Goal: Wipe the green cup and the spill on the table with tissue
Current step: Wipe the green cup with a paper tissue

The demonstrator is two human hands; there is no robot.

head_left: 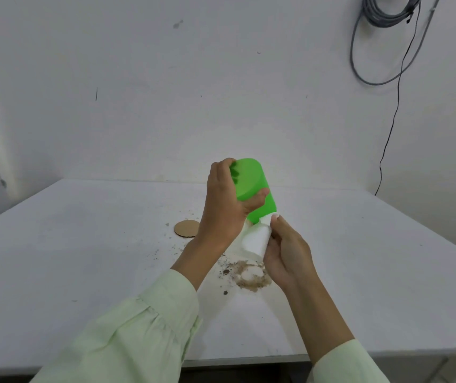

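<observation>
My left hand grips the green cup by its base and holds it tilted above the table, bottom facing me, mouth pointing down and to the right. My right hand holds a wad of white tissue pressed against the cup's mouth; the rim is hidden behind the tissue. Below both hands a brown, crumbly spill lies on the white table, with small specks scattered to its left.
A round cardboard coaster lies flat just left of my left wrist. Grey and black cables hang on the wall at the upper right. The table's front edge runs along the bottom of the view.
</observation>
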